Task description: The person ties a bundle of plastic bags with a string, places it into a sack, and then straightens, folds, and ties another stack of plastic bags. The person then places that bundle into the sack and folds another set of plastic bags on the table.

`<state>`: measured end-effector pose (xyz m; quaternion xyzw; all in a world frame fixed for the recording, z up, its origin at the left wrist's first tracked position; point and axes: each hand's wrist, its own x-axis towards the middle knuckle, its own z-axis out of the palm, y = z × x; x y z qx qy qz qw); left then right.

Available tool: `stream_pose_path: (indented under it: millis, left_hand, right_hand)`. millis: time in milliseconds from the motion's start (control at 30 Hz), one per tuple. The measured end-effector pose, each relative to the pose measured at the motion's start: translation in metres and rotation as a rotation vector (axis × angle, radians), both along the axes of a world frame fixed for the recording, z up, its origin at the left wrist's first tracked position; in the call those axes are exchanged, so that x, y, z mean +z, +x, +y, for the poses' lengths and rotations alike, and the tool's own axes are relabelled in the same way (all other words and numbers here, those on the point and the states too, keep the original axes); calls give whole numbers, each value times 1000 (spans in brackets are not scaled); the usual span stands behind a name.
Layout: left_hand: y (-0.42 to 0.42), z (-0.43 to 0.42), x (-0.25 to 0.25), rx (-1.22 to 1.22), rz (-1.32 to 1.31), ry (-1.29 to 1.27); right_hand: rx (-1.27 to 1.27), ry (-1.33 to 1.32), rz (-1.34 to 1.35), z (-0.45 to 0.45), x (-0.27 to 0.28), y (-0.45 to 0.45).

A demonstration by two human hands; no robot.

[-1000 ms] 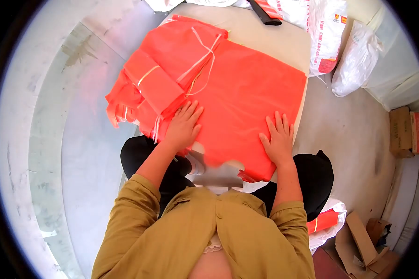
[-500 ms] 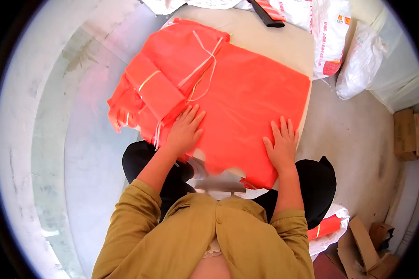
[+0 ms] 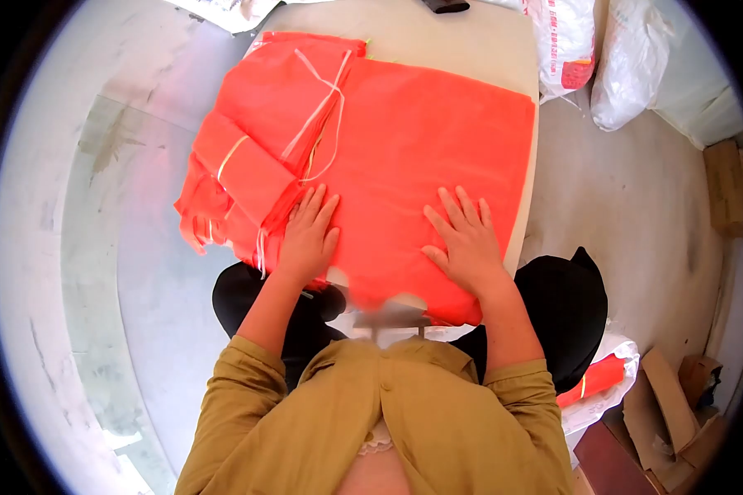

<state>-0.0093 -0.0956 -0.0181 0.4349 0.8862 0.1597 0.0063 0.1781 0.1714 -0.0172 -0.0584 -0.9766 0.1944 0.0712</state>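
Observation:
A wide sheet of red material (image 3: 421, 132) lies spread over the table. My left hand (image 3: 308, 235) rests flat near its lower left part, fingers apart, beside a folded red bundle (image 3: 243, 169) with a yellow band round it. On the right part of the red sheet lies my right hand (image 3: 466, 239), palm down with its fingers spread. Neither hand holds anything. A pale pink string (image 3: 336, 87) loops over the red material above my left hand.
The beige tabletop (image 3: 470, 45) shows behind the red sheet. White bags (image 3: 631, 62) stand at the upper right. At the lower right are a bag holding a red roll (image 3: 594, 381) and opened cardboard (image 3: 669, 400). A brown box (image 3: 725, 186) sits at the right edge.
My right hand has moved left across the red sheet, its fingers still spread. My left hand remains beside the folded bundle. The camera's view has shifted slightly.

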Motion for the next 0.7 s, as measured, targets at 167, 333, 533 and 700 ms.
stream_pose_path:
  millis: [167, 333, 533, 700]
  left_hand:
    - [20, -8, 28, -161, 8, 31]
    - [69, -28, 32, -504, -27, -9]
    - [87, -43, -12, -461, 81, 89]
    - [93, -38, 3, -440, 71, -10]
  right_hand:
    - [1, -2, -18, 0, -2, 0]
    - [-8, 6, 2, -2, -2, -1]
    - [-7, 10, 14, -4, -3, 0]
    - [-10, -3, 33, -6, 0, 3]
